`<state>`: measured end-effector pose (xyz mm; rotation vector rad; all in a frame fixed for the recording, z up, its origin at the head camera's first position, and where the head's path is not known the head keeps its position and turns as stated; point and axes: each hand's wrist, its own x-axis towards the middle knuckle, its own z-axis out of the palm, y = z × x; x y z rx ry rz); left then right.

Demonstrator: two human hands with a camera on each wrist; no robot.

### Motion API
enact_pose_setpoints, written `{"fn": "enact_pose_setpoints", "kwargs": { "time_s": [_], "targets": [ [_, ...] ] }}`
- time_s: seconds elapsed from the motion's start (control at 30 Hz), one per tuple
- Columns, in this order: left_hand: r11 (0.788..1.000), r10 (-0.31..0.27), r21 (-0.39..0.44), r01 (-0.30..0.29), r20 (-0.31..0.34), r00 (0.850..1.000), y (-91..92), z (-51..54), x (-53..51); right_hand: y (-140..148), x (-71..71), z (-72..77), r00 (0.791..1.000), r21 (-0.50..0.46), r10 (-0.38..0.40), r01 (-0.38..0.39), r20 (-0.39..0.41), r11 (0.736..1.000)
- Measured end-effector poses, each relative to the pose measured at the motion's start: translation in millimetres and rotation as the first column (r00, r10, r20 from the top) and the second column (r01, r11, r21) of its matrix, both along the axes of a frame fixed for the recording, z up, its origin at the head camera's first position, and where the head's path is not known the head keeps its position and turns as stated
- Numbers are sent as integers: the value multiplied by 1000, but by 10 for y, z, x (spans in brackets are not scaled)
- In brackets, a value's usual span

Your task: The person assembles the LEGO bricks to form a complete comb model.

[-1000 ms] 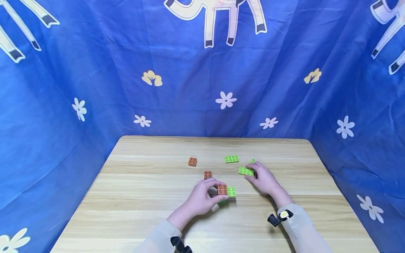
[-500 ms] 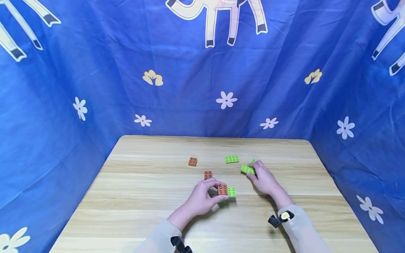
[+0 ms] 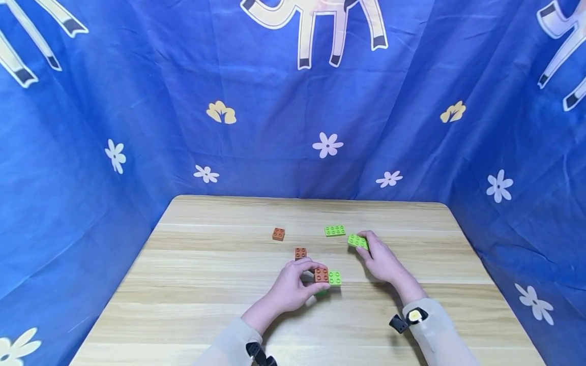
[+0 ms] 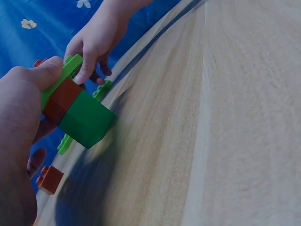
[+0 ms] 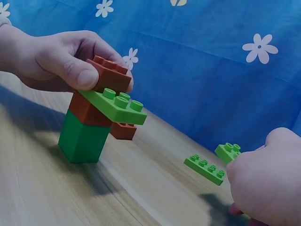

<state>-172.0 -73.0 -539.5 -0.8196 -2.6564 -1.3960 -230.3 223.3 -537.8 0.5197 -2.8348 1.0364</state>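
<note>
My left hand (image 3: 293, 290) grips a stack of toy building blocks, thumb and fingers round its top brown block (image 3: 321, 275). Under that, a light green plate (image 5: 120, 110) juts out to one side. Below come another brown block (image 5: 87, 109) and a dark green block (image 5: 83, 141) at the bottom; whether it touches the table I cannot tell. To the right, my right hand (image 3: 382, 259) pinches a light green studded plate (image 3: 356, 241) by its right end, above the table. My right hand covers part of this plate in the right wrist view.
A light green plate (image 3: 335, 231) lies behind the hands on the wooden table (image 3: 206, 284). One brown block (image 3: 279, 234) lies at the back left, and another brown block (image 3: 300, 252) sits just behind my left hand. Blue printed cloth (image 3: 274, 152) surrounds the table's back and sides.
My right hand has shifted slightly toward the back with the plate. A small light green piece seen beyond its fingers earlier is now hidden in the head view. My left hand stays put.
</note>
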Motion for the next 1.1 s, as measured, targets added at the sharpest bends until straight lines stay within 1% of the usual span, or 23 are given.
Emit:
{"fn": "enact_pose_setpoints", "kwargs": {
  "time_s": [0.37,0.6,0.8,0.93,1.1],
  "targets": [
    [1000,-4,13,4,5,1000,-9,-8,-5,-26,35,82,998,-63,38,-42,-56,997],
    [999,-15,45,14,20,1000,-1,-11,-5,-74,87,144,997,-111,63,-68,-50,991],
    [998,-18,63,17,25,1000,-4,-18,-6,-148,159,244,994,-156,96,-102,-46,982],
    [998,-13,59,11,28,1000,-3,-26,-8,-194,216,318,993,-173,109,-113,-34,978],
    [999,-2,43,1,22,1000,1,-34,-9,-231,274,380,993,-162,117,-120,-28,979]
  ]
}}
